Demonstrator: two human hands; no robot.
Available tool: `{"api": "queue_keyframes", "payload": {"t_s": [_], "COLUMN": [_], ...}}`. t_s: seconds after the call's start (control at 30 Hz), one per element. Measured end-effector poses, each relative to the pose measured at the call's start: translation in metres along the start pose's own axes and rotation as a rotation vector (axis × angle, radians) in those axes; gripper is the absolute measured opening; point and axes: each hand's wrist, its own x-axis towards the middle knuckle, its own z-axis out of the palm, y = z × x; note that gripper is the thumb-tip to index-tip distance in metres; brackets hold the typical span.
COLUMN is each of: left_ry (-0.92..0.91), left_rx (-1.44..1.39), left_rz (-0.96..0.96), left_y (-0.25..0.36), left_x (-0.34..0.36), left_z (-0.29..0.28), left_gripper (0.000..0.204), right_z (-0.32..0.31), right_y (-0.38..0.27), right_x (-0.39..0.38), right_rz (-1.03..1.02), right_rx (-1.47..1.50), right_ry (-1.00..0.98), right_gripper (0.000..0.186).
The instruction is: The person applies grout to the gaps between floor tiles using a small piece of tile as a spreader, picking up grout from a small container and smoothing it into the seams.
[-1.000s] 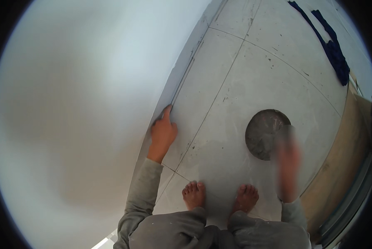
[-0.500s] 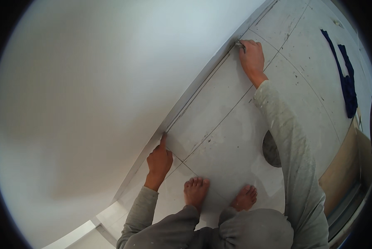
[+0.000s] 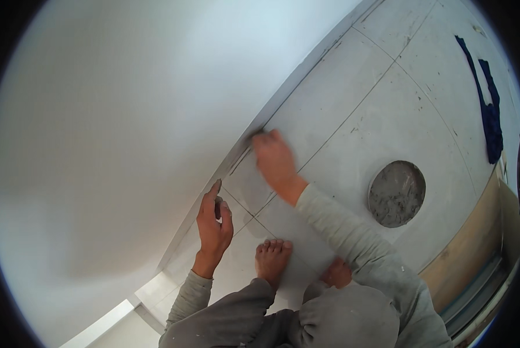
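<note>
My right hand (image 3: 276, 162) is smeared by motion. Its closed fingers press a small greyish thing, too blurred to name, into the corner where the baseboard (image 3: 295, 81) meets the tiled floor (image 3: 329, 104). Nearer to me, my left hand (image 3: 215, 223) is at the same corner, index finger stretched to the baseboard's lower edge and thumb held apart. No object shows in it, though its curled fingers are partly hidden. Between the hands, a dark line of wet-looking material (image 3: 240, 162) runs along the joint.
A round container of grey paste (image 3: 397, 194) stands on the tiles to the right. Farther right lies a dark blue cloth (image 3: 492, 127), near a tan board (image 3: 463, 249). My bare left foot (image 3: 273, 258) is on the floor; a white wall (image 3: 155, 116) rises on the left.
My right hand has swept along the baseboard from far to near, uncovering the paste container. My left hand has shifted slightly forward-left, and its thumb has spread from the index finger.
</note>
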Motion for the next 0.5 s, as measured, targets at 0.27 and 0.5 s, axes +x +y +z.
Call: {"api": "queue_keyframes", "payload": {"t_s": [0.27, 0.5], "left_ry": [-0.067, -0.386], "left_rx": [-0.063, 0.541], "left_rz": [0.189, 0.329], "left_y": [0.044, 0.069], "left_x": [0.055, 0.170], "left_z": [0.036, 0.116], "left_gripper": [0.053, 0.075], "right_z": [-0.016, -0.110], "right_y": [-0.037, 0.006], "right_x": [-0.068, -0.119], "right_rz": [0.175, 0.503], "right_rx": [0.562, 0.538], "right_ry": [-0.176, -0.021], "right_gripper": [0.016, 0.021]}}
